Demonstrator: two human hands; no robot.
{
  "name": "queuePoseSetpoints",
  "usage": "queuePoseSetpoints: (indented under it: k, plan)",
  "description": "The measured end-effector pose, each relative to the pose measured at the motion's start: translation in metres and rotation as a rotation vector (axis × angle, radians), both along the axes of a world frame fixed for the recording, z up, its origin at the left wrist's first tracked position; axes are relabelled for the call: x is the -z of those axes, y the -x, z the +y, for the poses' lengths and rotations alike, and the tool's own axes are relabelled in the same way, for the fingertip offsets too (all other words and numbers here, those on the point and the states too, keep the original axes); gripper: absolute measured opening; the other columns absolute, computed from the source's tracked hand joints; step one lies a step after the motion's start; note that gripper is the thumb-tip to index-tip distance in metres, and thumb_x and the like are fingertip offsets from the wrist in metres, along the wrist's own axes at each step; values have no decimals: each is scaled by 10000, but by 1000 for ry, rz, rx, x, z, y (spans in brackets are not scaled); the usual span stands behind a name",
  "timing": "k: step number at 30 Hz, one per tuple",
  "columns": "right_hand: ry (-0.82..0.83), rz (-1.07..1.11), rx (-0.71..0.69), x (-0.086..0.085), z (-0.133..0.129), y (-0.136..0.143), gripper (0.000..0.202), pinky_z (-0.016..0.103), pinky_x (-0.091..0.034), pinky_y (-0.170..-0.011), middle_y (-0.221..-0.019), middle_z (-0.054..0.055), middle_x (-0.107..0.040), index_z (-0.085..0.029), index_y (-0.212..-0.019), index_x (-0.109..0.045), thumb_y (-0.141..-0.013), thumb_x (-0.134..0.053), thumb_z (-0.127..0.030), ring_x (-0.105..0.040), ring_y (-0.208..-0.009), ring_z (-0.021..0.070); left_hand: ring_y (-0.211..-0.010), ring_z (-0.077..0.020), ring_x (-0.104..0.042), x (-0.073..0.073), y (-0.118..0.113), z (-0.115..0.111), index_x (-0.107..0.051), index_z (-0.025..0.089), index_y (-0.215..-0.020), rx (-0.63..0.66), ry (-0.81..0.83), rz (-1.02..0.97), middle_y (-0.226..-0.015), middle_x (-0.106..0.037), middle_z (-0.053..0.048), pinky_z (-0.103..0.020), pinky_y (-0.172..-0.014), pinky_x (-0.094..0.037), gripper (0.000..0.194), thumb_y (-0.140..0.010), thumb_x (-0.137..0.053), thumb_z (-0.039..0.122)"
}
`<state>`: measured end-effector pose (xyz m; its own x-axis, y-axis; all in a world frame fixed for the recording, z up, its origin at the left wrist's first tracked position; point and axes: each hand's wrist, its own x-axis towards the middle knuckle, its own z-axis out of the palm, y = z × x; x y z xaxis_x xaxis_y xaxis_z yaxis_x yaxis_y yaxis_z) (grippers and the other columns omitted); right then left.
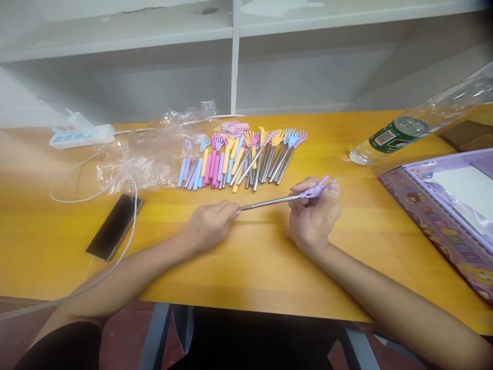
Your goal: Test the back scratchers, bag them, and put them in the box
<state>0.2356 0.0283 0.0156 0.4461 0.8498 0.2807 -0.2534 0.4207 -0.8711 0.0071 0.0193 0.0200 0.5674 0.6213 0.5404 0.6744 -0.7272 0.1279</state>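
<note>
A metal rod with a purple hand-shaped head point(313, 191) spans the gap between my two hands, low over the table. My left hand point(213, 223) is closed round the rod's left end, and its handle end is hidden in the fist. My right hand point(313, 218) grips the purple head between thumb and fingers, with the claw tips sticking out. Beyond them lies a row of similar sticks with yellow, blue, pink and purple heads point(277, 137) and bare metal rods point(285, 165). Coloured handles point(208, 167) lie at the row's left part.
Clear plastic wrapping point(142, 172) and a white power strip point(82, 134) are at the back left. A phone point(114, 227) with a white cable lies nearer. On the right are a plastic bottle point(398, 134) lying tilted and an open purple box point(435, 223). Shelving point(235, 61) stands behind.
</note>
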Motion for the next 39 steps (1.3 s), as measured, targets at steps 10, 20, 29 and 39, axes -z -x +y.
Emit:
queuePoseSetpoints:
  k: [10, 20, 29, 39]
  plan:
    - [144, -51, -354, 12, -29, 28, 638, 271, -277, -459, -675, -4, -396, -195, -931, -782, -1060, -462, -732, -345, -517, 110, -623, -124, -631, -7, -7, 0, -687, 168, -1002, 41, -4, 10, -788, -722, -11, -269, -567, -422, 309, -1152, -449, 295]
    - [258, -60, -678, 25, -8, 16, 566, 247, -265, -458, -630, -31, -406, -181, -1045, -784, -1028, -570, -704, -324, -499, 96, -702, -147, -707, 2, 4, 14, -708, 167, -1074, 33, -74, 33, -882, -786, -22, -275, -634, -488, 236, -1129, -518, 296]
    - [332, 26, -578, 23, -6, 16, 526, 244, -256, -464, -640, -30, -405, -169, -994, -801, -1012, -625, -664, -325, -508, 89, -686, -152, -704, 13, 6, 16, -709, 170, -1112, -7, 3, 138, -883, -782, -48, -267, -609, -495, 313, -1151, -463, 360]
    - [298, 87, -618, 15, 1, 11, 508, 240, -261, -469, -598, -48, -345, -160, -901, -786, -946, -709, -660, -281, -500, 83, -789, -175, -753, 14, 6, 16, -646, 164, -1162, -27, 90, 86, -1005, -804, -60, -279, -667, -519, 247, -1139, -484, 349]
